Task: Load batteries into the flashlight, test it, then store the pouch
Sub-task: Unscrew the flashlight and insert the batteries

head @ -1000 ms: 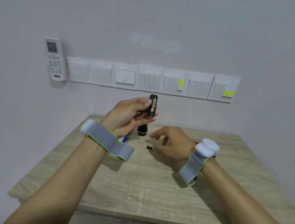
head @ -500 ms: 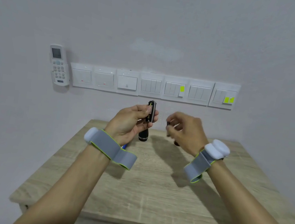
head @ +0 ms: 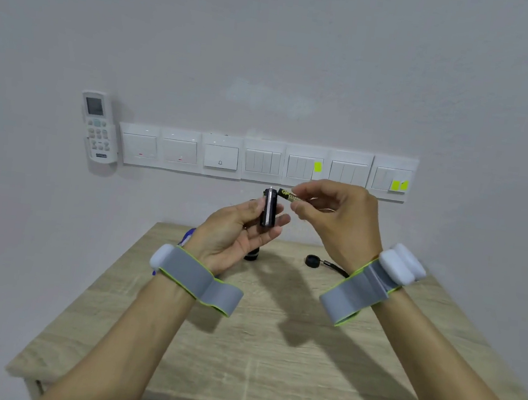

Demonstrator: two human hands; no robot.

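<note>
Black battery [head: 289, 196] marked "GP", pinched by right hand [head: 336, 222].

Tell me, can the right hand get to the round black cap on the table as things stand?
Probably not at once: the right hand pinches a battery, so it is occupied. The cap itself lies uncovered on the table, just below that wrist.

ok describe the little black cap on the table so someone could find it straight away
Start at the wooden table and look to its far edge by the wall, just left of the right hand's wrist. The cap is a small round black disc lying flat there, the only loose item with a thin black cord trailing from it.
</note>
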